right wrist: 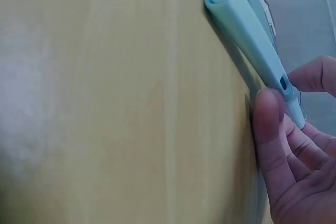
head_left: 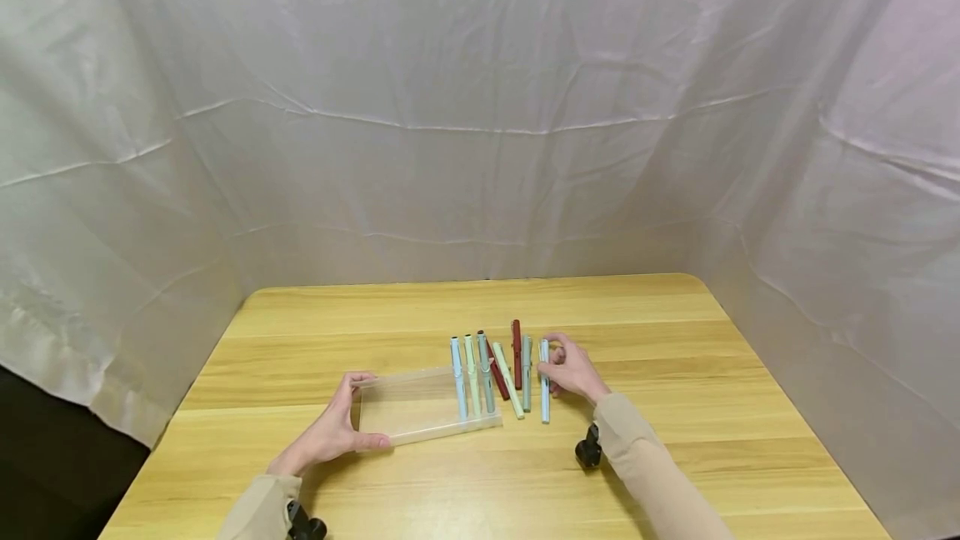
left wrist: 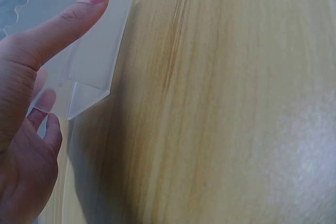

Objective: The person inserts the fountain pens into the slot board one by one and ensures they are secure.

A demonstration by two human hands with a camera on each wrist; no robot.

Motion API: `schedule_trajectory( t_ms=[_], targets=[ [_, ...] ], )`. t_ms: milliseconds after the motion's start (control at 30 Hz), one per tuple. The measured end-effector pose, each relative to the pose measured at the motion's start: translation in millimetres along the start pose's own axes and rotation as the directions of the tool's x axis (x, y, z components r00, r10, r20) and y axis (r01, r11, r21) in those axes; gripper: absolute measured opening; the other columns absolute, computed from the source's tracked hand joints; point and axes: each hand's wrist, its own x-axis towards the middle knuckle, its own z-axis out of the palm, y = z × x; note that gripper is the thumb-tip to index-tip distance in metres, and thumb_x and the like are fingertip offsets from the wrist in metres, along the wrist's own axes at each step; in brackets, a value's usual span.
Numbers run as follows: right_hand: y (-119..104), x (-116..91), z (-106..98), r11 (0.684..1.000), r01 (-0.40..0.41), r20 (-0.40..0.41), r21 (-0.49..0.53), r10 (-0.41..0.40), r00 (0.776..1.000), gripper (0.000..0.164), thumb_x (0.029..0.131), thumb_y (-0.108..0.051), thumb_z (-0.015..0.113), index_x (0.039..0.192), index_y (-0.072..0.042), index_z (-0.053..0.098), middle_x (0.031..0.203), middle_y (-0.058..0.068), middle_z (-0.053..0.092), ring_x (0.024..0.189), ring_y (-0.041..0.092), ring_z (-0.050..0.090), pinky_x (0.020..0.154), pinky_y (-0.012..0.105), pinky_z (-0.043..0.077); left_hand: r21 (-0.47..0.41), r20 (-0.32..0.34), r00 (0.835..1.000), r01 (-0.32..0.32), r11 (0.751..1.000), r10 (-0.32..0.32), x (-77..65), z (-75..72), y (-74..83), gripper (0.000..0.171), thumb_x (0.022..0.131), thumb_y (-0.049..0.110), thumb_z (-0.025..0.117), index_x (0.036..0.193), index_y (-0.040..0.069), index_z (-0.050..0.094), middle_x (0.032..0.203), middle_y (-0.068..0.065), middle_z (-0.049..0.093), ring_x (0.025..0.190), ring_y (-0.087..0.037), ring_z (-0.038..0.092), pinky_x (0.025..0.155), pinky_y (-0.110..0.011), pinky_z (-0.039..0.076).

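My left hand [head_left: 333, 432] grips the left end of a clear plastic case [head_left: 427, 438], thumb along its near edge and fingers at its far side. The left wrist view shows the thumb [left wrist: 79, 19] over the case's corner [left wrist: 89, 95]. Three pens lie in the case's right part: a light blue pen [head_left: 459, 377], a pale green pen [head_left: 472, 373] and a grey-green pen [head_left: 486, 373]. To the right of the loose pens, my right hand [head_left: 573, 369] pinches another light blue pen [right wrist: 252, 40] between thumb and fingers.
Between the case and my right hand lie a slanted pale green pen [head_left: 508, 382], a dark red pen [head_left: 517, 352], a second dark red pen [head_left: 500, 377] partly covered, and a grey-green pen [head_left: 527, 373]. The wooden table [head_left: 645, 482] is bordered by pale curtains [head_left: 465, 173].
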Motion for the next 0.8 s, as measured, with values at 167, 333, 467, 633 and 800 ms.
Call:
schedule_trajectory(
  t_ms=[167,333,467,633,800],
  targets=[
    [-1.4,-3.6,-1.0,1.0,0.013,-0.008,0.024,-0.013,1.0,0.064,0.088,-0.002,0.064,0.147,-0.002,0.041,0.088,0.01,0.06,0.057,0.017,0.06,0.053,0.033,0.062,0.002,-0.001,1.0,-0.002,1.0,0.002,-0.5,-0.4,0.9,0.099,0.067,0.024,0.094,0.139,0.0,0.03,0.148,-0.029,0.034,0.142,-0.055,0.029,0.117,-0.076,0.022],
    [-2.9,-6.8,-1.1,0.999,0.033,-0.011,0.04,-0.033,0.999,0.066,0.088,0.0,0.064,0.148,-0.002,0.039,0.091,0.013,0.061,0.06,0.02,0.062,0.055,0.034,0.063,-0.005,-0.002,1.0,0.002,1.0,-0.002,0.2,0.4,0.5,0.099,0.066,0.024,0.094,0.139,0.001,0.03,0.148,-0.028,0.035,0.142,-0.054,0.03,0.118,-0.074,0.021],
    [-5.3,-8.4,-0.7,0.997,0.045,-0.012,0.059,-0.044,0.999,0.067,0.088,0.002,0.063,0.15,-0.003,0.037,0.094,0.015,0.061,0.061,0.021,0.064,0.056,0.035,0.063,-0.011,-0.002,1.0,0.0,1.0,0.0,0.4,0.4,0.1,0.099,0.066,0.024,0.094,0.139,0.001,0.03,0.148,-0.029,0.035,0.142,-0.055,0.03,0.119,-0.074,0.02],
    [-10.4,-11.1,-1.1,0.994,0.061,-0.007,0.085,-0.061,0.998,0.067,0.091,0.002,0.062,0.152,-0.005,0.034,0.099,0.017,0.061,0.064,0.022,0.067,0.061,0.036,0.064,-0.003,-0.001,1.0,-0.002,1.0,0.002,0.1,0.6,-0.9,0.099,0.067,0.025,0.094,0.139,0.0,0.03,0.148,-0.029,0.035,0.142,-0.056,0.03,0.118,-0.075,0.02],
    [-16.3,-14.5,-2.4,0.99,0.093,0.001,0.109,-0.093,0.996,0.068,0.093,0.001,0.061,0.154,-0.008,0.031,0.105,0.021,0.06,0.068,0.022,0.069,0.066,0.04,0.065,-0.007,-0.003,1.0,-0.01,1.0,0.01,0.2,0.5,-1.4,0.098,0.067,0.024,0.094,0.138,0.0,0.031,0.147,-0.029,0.035,0.142,-0.055,0.03,0.117,-0.075,0.02]
  ],
)
